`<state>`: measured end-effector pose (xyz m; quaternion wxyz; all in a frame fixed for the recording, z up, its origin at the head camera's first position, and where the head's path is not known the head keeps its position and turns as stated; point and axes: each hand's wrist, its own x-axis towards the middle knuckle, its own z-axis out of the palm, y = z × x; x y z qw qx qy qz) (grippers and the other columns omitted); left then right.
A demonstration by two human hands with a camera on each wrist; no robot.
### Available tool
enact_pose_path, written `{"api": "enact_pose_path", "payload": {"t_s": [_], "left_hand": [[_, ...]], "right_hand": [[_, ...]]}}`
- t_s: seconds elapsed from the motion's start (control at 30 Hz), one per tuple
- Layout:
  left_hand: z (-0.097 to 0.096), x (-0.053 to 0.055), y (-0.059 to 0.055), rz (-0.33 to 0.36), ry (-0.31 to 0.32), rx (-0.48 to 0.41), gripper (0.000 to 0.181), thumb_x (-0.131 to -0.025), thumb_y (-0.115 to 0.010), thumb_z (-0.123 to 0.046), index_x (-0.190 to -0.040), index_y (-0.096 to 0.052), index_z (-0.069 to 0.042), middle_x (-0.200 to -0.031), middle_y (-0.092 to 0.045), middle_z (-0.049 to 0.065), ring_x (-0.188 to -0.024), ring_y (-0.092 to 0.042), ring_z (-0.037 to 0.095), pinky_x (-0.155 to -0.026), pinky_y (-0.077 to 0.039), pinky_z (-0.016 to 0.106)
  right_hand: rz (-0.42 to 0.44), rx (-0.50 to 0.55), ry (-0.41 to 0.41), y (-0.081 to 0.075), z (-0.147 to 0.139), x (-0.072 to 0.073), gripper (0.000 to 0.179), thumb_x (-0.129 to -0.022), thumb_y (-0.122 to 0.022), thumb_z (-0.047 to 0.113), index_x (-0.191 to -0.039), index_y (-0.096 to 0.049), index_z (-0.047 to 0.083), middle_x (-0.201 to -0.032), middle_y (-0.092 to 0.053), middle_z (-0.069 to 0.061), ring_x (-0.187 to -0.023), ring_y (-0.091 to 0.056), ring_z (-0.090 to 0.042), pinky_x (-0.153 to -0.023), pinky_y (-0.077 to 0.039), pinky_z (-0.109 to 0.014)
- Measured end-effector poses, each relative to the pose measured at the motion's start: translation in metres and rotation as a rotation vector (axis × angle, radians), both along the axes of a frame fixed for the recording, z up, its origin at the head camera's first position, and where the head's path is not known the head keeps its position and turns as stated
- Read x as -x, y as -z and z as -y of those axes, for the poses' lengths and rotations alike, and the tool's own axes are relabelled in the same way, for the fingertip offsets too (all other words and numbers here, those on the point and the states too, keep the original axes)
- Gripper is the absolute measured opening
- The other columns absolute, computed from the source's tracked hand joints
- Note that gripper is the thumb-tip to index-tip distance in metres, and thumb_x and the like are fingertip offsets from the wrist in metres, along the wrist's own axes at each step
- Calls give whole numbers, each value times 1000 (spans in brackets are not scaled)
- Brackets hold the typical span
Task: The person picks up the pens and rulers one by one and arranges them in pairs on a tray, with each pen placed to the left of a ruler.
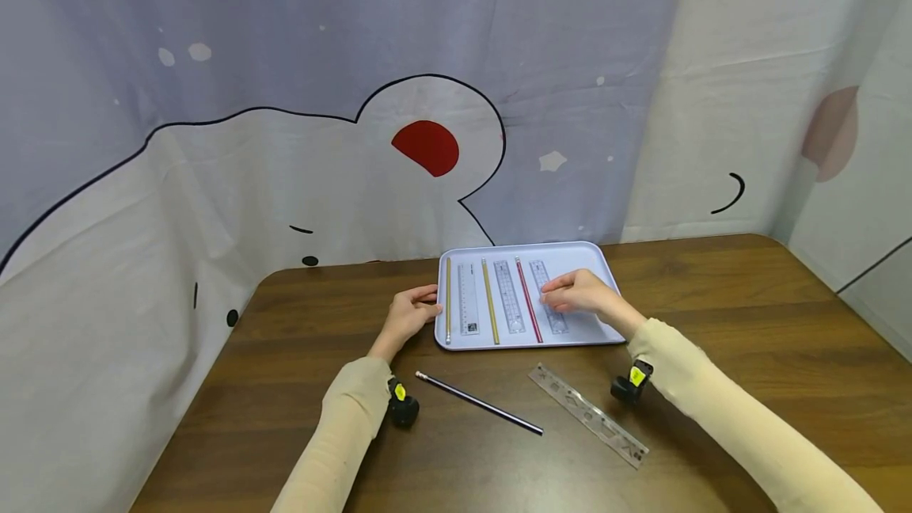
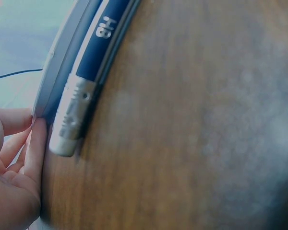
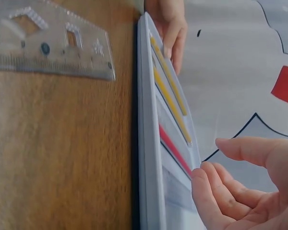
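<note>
A white tray (image 1: 586, 258) lies on the table. From left to right it holds a yellow pencil (image 1: 448, 303), a clear ruler (image 1: 467, 299), another yellow pencil (image 1: 490, 301), a second clear ruler (image 1: 509, 298), a red pencil (image 1: 529, 299) and a third clear ruler (image 1: 556, 324). My left hand (image 1: 408, 318) pinches the tray's left rim between thumb and fingers. Over the third ruler hovers my right hand (image 1: 580, 294), partly covering it. In the right wrist view, that hand's thumb and fingertips (image 3: 198, 175) are apart with nothing between them.
A dark blue pencil (image 1: 479, 402) lies slanted on the table in front of the tray. To its right lies a clear ruler with cut-out shapes (image 1: 587, 416). A printed curtain (image 1: 342, 188) hangs behind the wooden table (image 1: 712, 315).
</note>
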<state>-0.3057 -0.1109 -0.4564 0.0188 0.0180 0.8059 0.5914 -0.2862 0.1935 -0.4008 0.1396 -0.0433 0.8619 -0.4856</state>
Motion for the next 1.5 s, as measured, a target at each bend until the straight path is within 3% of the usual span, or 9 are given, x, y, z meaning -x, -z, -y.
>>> {"api": "enact_pose_path", "payload": {"t_s": [0.17, 0.73, 1.2, 1.5], "left_hand": [[0, 0, 0, 7, -2, 7, 45, -78, -66, -2, -121, -56, -3, -114, -61, 18, -81, -60, 10, -75, -56, 28], [0, 1, 2, -6, 0, -4, 44, -77, -65, 0, -121, -56, -1, -112, -61, 20, -80, -61, 9, -71, -56, 27], [0, -2, -4, -9, 13, -4, 44, -78, -65, 0, -122, -55, -1, -113, -60, 21, -78, -60, 8, -71, -56, 26], [1, 0, -1, 8, 9, -9, 44, -78, -65, -1, -122, -56, -2, -114, -61, 18, -81, -59, 8, -73, -56, 27]], "right_hand": [[-28, -6, -12, 0, 2, -7, 40, -80, -64, 16, -112, -59, -8, -97, -68, -14, -76, -62, -8, -74, -55, -26], [-91, 77, -113, 6, 15, -32, 37, -79, -65, 9, -107, -58, -14, -92, -68, -20, -69, -59, -2, -69, -56, -26], [-50, 121, -162, 9, 25, -45, 40, -76, -67, 8, -107, -56, -15, -87, -70, -15, -68, -59, -1, -66, -55, -22], [-50, 106, -215, 10, 33, -51, 40, -76, -67, 11, -106, -58, -13, -88, -69, -17, -69, -60, -3, -69, -57, -31]]}}
